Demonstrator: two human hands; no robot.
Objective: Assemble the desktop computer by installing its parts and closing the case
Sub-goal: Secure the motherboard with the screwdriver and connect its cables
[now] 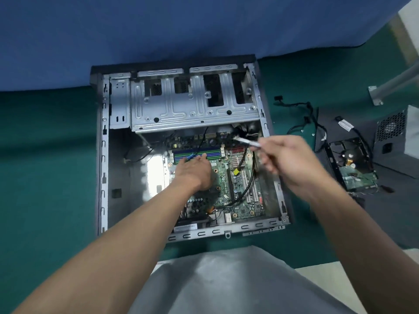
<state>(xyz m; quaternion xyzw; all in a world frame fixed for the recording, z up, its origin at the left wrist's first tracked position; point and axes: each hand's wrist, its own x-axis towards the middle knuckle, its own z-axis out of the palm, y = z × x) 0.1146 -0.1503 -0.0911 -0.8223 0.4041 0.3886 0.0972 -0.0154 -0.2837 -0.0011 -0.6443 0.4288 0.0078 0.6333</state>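
Note:
An open desktop case point(103, 155) lies flat on the green surface, with its motherboard point(240, 196) exposed and a metal drive cage point(192, 103) across its far end. My left hand point(192, 173) rests on the board with fingers stretched toward the blue and green memory slots point(215, 154). My right hand point(288, 159) hovers over the case's right side and grips a thin silvery tool or part point(247, 141), blurred, pointing toward the board's upper right corner. Black cables point(246, 175) cross the board's right half.
To the right of the case lie loose black cables point(303, 109), a drive in a black bracket point(353, 164) and a grey power supply point(394, 132), on a dark panel point(390, 200). A blue wall point(158, 30) stands behind the case. A metal leg point(392, 85) stands at the far right.

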